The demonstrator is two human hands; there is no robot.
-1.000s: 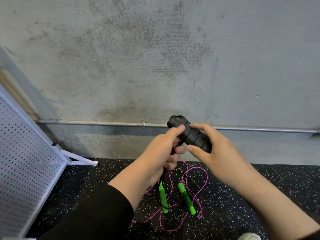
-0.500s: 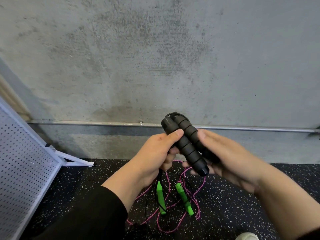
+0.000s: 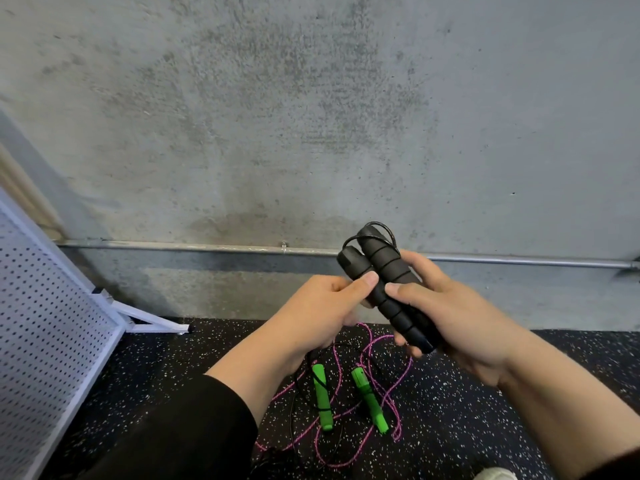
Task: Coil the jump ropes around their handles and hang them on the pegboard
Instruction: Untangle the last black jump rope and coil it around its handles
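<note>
On the floor (image 3: pixel 519 410) lies the pink rope (image 3: pixel 349 415) with green handles, not coiled. Above it, the left hand (image 3: pixel 322 313) and right hand (image 3: pixel 460 317) both grip the black handles (image 3: pixel 384 289), now tipped more upright, side by side, black rope wrapped around. Coiling looks started. The pegboard (image 3: pixel 45 323) waits left.

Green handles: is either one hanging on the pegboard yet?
No. Both green handles lie on the speckled floor amid the pink rope, apart from the pegboard at left.
</note>
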